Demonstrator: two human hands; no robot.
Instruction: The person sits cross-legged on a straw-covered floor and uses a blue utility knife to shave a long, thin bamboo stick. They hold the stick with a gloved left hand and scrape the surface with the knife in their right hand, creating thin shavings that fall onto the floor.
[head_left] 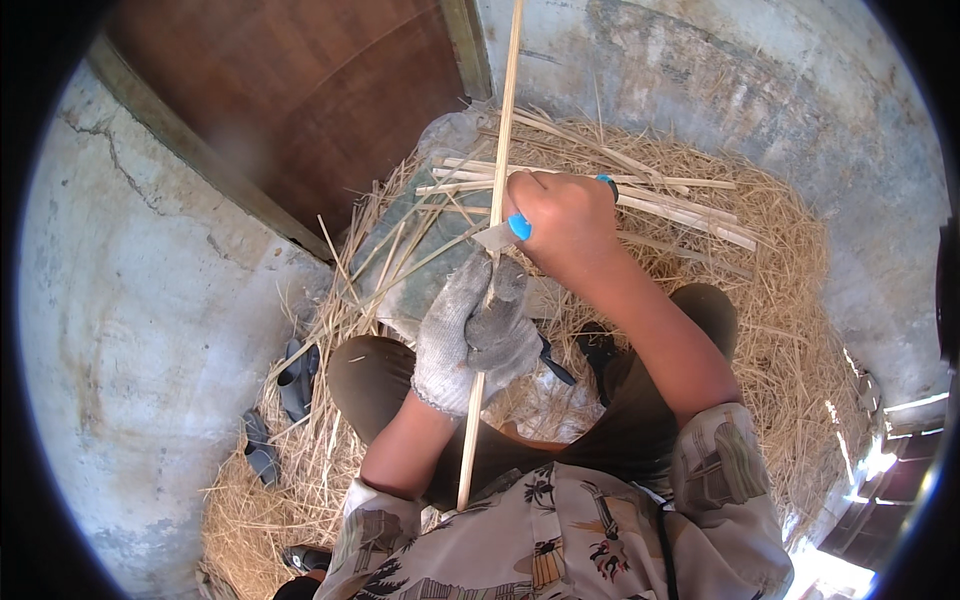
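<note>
A long, pale bamboo strip (508, 100) runs up the middle of the picture, from my lap past both hands. My left hand (455, 335), in a grey-white knitted work glove, is closed around its lower part. Just above the glove, my bare right hand (563, 222) grips a knife (519, 227) with a blue handle. Its short, flat blade lies against the strip, pointing left. The fist hides most of the handle; a blue and dark end shows at its far side.
Behind my right hand lie several pale strips (690, 212) on a heap of shavings (780, 270). A greenish sheet (405, 245) lies left of them. Dark shoes (262, 450) rest at the left. A curved, stained wall (740, 70) and a brown door panel (300, 90) enclose the spot.
</note>
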